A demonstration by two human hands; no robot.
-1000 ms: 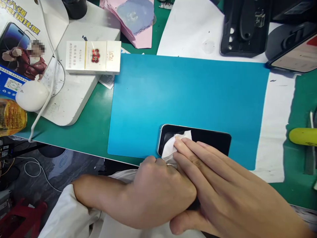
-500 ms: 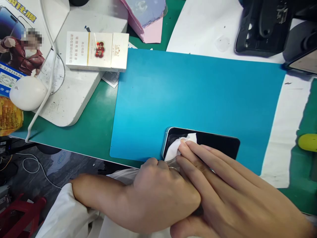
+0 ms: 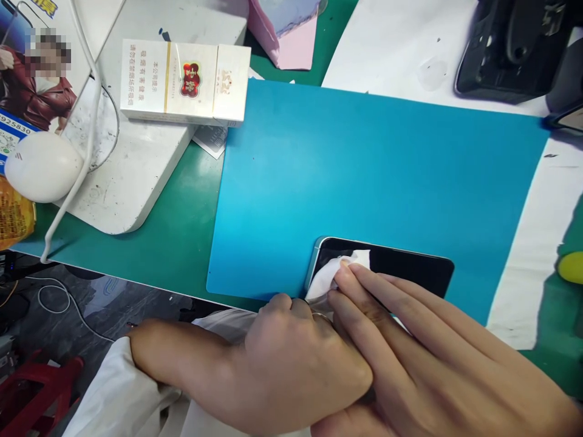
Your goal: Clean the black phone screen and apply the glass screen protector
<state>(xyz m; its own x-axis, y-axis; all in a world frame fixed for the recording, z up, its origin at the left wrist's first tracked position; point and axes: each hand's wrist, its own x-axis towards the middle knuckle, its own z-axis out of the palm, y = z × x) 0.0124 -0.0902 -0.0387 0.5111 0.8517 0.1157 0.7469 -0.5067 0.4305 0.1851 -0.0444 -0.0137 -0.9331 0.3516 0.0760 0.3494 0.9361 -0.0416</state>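
A black-screened smartphone (image 3: 410,267) with a pale metal edge lies face up at the near side of a blue mat (image 3: 364,164). A crumpled white wipe (image 3: 325,276) rests on its left end. My right hand (image 3: 423,340) has its fingertips closed on the wipe, pressing it against the screen. My left hand (image 3: 300,364), a ring on one finger, is curled at the phone's near left edge. Its fingertips are hidden, but it appears to grip the phone. The two hands overlap at the bottom, and they cover the phone's near side.
A cigarette pack (image 3: 186,82) lies on a white slab (image 3: 127,176) at the upper left, near a white round device (image 3: 43,167) and its cable. At the upper right a black device (image 3: 510,54) stands on white paper. A red stool (image 3: 40,388) is on the floor.
The view has shifted slightly, so the mat and phone appear a little further right. Both hands keep nearly the same hold, with the wipe still at the phone's left end.
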